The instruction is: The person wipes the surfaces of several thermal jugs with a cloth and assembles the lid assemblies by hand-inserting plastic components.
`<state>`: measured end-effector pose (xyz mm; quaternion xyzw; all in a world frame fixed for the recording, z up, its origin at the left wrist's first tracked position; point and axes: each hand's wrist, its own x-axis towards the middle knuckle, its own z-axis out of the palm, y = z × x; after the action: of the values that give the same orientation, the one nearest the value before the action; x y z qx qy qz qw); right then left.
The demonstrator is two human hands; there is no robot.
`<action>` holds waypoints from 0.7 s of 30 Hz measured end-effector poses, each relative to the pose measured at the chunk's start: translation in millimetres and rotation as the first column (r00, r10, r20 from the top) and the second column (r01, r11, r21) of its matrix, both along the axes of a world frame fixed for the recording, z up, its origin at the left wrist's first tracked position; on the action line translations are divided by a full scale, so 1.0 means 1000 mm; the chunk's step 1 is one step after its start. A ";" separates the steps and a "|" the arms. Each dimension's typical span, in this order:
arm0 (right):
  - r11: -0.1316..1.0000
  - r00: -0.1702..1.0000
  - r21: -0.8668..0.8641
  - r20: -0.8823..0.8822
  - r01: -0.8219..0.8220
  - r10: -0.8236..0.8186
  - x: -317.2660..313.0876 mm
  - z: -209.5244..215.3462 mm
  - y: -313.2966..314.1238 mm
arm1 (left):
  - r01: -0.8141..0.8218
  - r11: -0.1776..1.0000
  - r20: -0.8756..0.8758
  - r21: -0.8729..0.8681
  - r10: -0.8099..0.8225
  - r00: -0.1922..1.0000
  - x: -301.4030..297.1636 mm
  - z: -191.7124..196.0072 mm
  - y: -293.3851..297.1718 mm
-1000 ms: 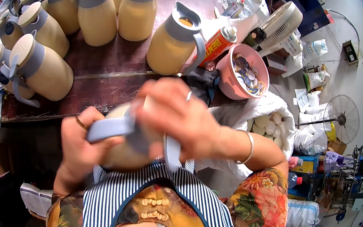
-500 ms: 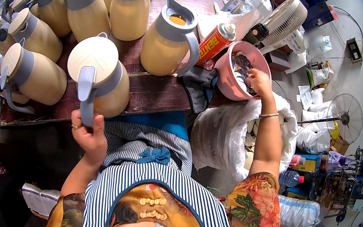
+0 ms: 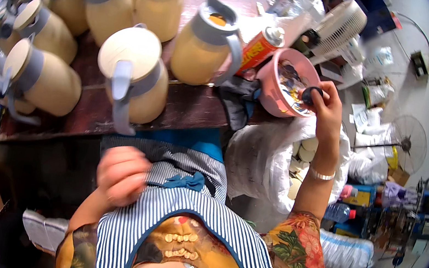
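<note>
My right hand (image 3: 328,108) pinches a small, dark, round disc (image 3: 313,96) at the near right rim of a pink plastic tub (image 3: 271,94). Inside the tub lies a jumble of small dark and shiny pieces (image 3: 289,78). My left hand (image 3: 122,174) is in front of the striped apron, clear of the table edge and smeared by motion, so its fingers are hard to read. Nearest to it stands a cream vacuum jug (image 3: 145,98) with a grey handle and a cream lid. Beside that is a lidless cream jug (image 3: 195,56), its orange-lit inside showing.
Several more lidded jugs (image 3: 47,81) crowd the table's left side. A red spray can (image 3: 260,49) and a dark cloth (image 3: 238,101) are by the tub. Below it sits a white sack (image 3: 261,157) holding cream lids. A white fan (image 3: 339,25) stands beyond.
My left hand has let go of the jug's handle and drawn back toward my body. My right hand has lifted out of the tub with the dark disc.
</note>
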<state>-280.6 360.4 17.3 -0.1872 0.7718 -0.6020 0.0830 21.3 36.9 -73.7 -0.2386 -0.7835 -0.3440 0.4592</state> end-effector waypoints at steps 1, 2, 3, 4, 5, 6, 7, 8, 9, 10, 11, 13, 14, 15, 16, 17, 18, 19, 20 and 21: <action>0.999 1.000 -0.020 -0.009 -0.025 0.025 0.029 0.009 -0.023 | 0.044 0.996 0.120 0.078 -0.053 0.991 -0.007 0.004 0.010; 0.989 0.992 -0.083 -0.019 -0.125 0.123 0.052 0.006 -0.039 | 0.077 0.985 0.250 0.153 -0.115 0.961 -0.023 0.010 0.023; 0.967 0.976 -0.136 -0.018 -0.217 0.216 0.077 0.004 -0.057 | 0.049 0.964 0.310 0.262 -0.132 0.942 -0.038 0.011 0.035; 0.947 0.961 -0.169 -0.008 -0.273 0.275 0.101 0.001 -0.075 | 0.016 0.911 0.375 0.411 -0.185 0.908 -0.047 0.019 0.047; 0.921 0.943 -0.207 -0.028 -0.330 0.332 0.121 -0.003 -0.091 | -0.044 0.926 0.411 0.374 -0.123 0.903 -0.054 0.023 0.053; 0.894 0.924 -0.241 -0.049 -0.378 0.378 0.138 -0.006 -0.102 | -0.043 0.917 0.436 0.396 -0.147 0.888 -0.057 0.030 0.056; 0.884 0.905 -0.203 -0.140 -0.422 0.400 0.152 -0.010 -0.112 | 0.003 0.815 0.429 0.579 -0.308 0.849 -0.052 0.016 0.057; 0.873 0.876 -0.160 -0.238 -0.461 0.419 0.161 -0.014 -0.122 | 0.038 0.671 0.372 0.741 -0.457 0.808 -0.045 -0.001 0.053; 0.835 0.883 -0.306 -0.269 -0.457 0.385 0.162 -0.027 -0.128 | 0.044 0.466 0.255 0.884 -0.558 0.790 -0.034 0.001 0.050; 0.874 0.873 -0.247 -0.373 -0.419 0.314 0.158 -0.035 -0.130 | 0.121 0.303 0.113 0.945 -0.650 0.751 -0.020 -0.005 0.040; 0.856 0.943 -0.398 -0.105 -0.332 0.316 0.161 -0.049 -0.132 | 0.097 -0.013 -0.076 0.995 -0.724 0.685 -0.003 -0.012 0.032; 0.881 0.875 -0.449 0.357 -0.146 0.327 0.170 -0.093 -0.137 | -0.057 -0.465 -0.330 0.884 -0.704 0.629 0.028 -0.024 0.012; 0.912 0.753 -0.375 0.547 -0.169 0.365 0.178 -0.113 -0.147 | -0.026 -0.668 -0.490 0.744 -0.571 0.658 0.037 -0.043 0.006; 0.934 0.669 -0.308 0.657 -0.181 0.347 0.184 -0.148 -0.156 | 0.008 -0.716 -0.552 0.698 -0.530 0.644 0.040 -0.088 -0.005; 0.957 0.621 -0.267 0.732 -0.116 0.280 0.191 -0.174 -0.168 | 0.042 -0.759 -0.608 0.650 -0.486 0.628 0.039 -0.120 -0.018; 0.964 0.634 -0.266 0.745 -0.002 0.207 0.194 -0.189 -0.177 | -0.067 -0.712 -0.447 0.699 -0.509 0.736 0.033 -0.119 -0.027; 0.959 0.644 -0.267 0.751 0.096 0.144 0.194 -0.186 -0.192 | -0.167 -0.663 -0.276 0.730 -0.509 0.815 0.025 -0.111 -0.036; 0.902 0.769 -0.417 0.611 0.114 0.186 0.194 -0.178 -0.200 | -0.055 -0.630 -0.357 0.774 -0.506 0.785 0.013 -0.102 -0.042; 0.825 0.869 -0.554 0.456 0.109 0.192 0.195 -0.151 -0.208 | 0.108 -0.528 -0.427 0.843 -0.532 0.731 0.000 -0.083 -0.049; 0.795 0.952 -0.606 0.262 0.033 0.161 0.192 -0.128 -0.213 | 0.156 -0.500 -0.425 0.852 -0.488 0.762 -0.012 -0.054 -0.049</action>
<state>-88.8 147.8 -110.2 -0.1365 0.5110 -0.8342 0.1557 9.0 -12.5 -127.6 0.0291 -0.0769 -0.9717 0.2213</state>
